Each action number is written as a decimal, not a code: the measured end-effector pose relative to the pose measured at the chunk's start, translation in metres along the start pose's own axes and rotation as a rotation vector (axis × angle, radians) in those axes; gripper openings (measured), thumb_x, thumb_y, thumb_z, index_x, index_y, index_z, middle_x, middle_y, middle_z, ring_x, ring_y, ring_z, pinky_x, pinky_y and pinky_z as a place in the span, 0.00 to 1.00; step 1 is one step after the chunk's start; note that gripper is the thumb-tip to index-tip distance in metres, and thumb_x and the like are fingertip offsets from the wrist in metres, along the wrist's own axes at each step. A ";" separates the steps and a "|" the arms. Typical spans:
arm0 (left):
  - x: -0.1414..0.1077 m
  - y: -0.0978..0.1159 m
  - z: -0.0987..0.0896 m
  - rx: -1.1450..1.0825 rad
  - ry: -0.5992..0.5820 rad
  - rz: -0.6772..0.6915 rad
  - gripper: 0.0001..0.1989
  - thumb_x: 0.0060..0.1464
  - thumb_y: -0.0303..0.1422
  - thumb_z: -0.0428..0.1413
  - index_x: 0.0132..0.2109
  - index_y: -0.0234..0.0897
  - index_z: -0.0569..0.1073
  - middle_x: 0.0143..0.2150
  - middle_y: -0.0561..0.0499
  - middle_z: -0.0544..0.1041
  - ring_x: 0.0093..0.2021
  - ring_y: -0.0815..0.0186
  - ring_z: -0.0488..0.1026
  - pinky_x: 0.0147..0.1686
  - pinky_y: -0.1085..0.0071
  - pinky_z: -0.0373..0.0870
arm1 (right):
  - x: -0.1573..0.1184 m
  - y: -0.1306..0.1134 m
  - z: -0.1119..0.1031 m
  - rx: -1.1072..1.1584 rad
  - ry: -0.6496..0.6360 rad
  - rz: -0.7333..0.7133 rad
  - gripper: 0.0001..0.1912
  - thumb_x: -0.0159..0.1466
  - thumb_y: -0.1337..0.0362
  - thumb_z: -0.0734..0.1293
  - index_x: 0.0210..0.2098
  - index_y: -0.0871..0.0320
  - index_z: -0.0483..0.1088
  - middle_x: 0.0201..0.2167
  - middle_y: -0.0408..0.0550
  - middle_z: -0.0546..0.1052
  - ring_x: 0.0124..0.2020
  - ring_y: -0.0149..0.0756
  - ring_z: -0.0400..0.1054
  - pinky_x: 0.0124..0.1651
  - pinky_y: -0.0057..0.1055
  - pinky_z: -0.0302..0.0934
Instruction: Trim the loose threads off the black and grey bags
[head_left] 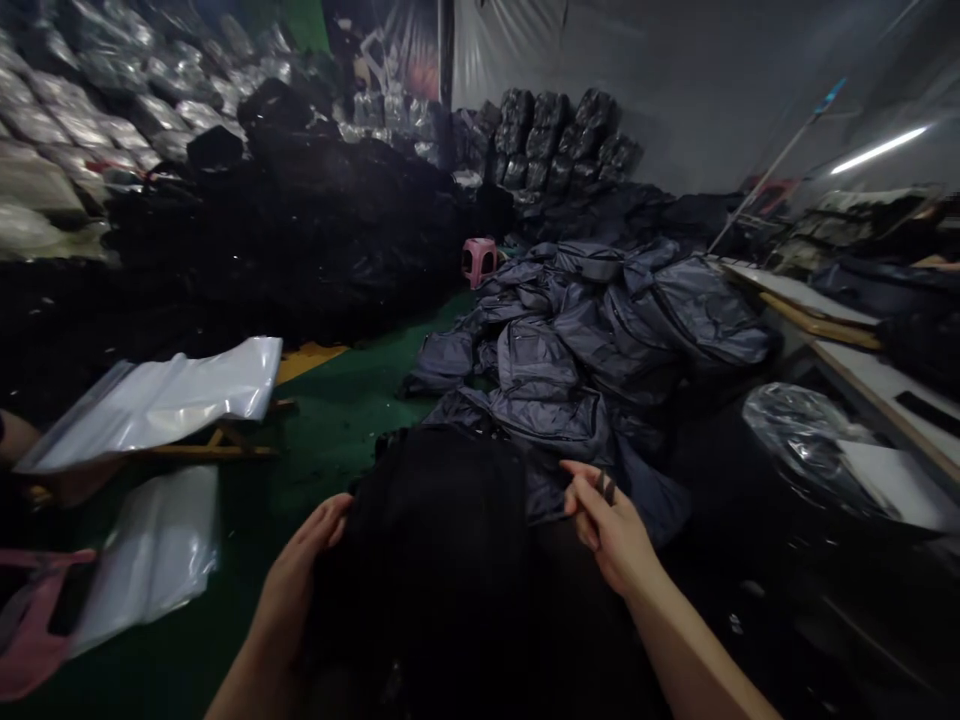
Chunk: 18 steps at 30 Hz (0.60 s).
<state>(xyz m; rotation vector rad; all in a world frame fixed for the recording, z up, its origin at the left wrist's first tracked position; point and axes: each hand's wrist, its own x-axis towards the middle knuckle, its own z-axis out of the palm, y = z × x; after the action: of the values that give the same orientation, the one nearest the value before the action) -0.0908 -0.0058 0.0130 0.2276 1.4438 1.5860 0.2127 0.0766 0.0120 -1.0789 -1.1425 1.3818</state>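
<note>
A black bag [450, 510] lies in front of me at the lower middle, its lower part lost in shadow. My left hand [319, 530] holds the bag's left edge, fingers together and their tips partly hidden. To the right of the bag is my right hand [604, 515], its index finger pointing left and its other fingers curled. A small dark object [605, 487] shows at those fingers, too small to identify.
Dark grey-blue bags [562, 360] are heaped ahead on the green floor [337, 400]. A large black pile [300, 220] rises at the left. Clear plastic sheets [165, 395] lie on a low stand at left. A pink stool [479, 260] stands beyond; a long table [892, 385] runs along the right.
</note>
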 end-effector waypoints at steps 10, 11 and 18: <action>0.012 0.020 -0.013 -0.204 0.017 -0.165 0.15 0.58 0.31 0.48 0.49 0.41 0.74 0.37 0.50 0.80 0.35 0.65 0.78 0.39 0.70 0.75 | -0.043 0.007 0.045 -0.555 -0.399 -0.003 0.13 0.54 0.60 0.72 0.35 0.59 0.68 0.32 0.43 0.71 0.34 0.33 0.63 0.37 0.27 0.57; 0.012 0.021 -0.013 -0.207 0.014 -0.166 0.15 0.58 0.31 0.48 0.49 0.41 0.74 0.37 0.50 0.80 0.35 0.64 0.78 0.39 0.70 0.75 | -0.043 0.008 0.048 -0.580 -0.399 -0.001 0.13 0.53 0.60 0.72 0.34 0.59 0.68 0.32 0.43 0.71 0.35 0.34 0.63 0.38 0.27 0.57; 0.007 0.019 -0.013 -0.182 0.031 -0.193 0.15 0.57 0.32 0.49 0.49 0.41 0.74 0.40 0.50 0.80 0.37 0.63 0.78 0.42 0.66 0.75 | -0.046 0.020 0.047 -0.551 -0.508 0.175 0.09 0.52 0.65 0.70 0.30 0.59 0.67 0.26 0.39 0.69 0.28 0.30 0.62 0.28 0.23 0.54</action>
<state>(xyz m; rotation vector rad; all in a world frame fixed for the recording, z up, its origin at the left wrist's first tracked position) -0.1125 -0.0067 0.0227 -0.0417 1.2934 1.5556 0.1681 0.0255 0.0011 -1.2641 -1.9162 1.5736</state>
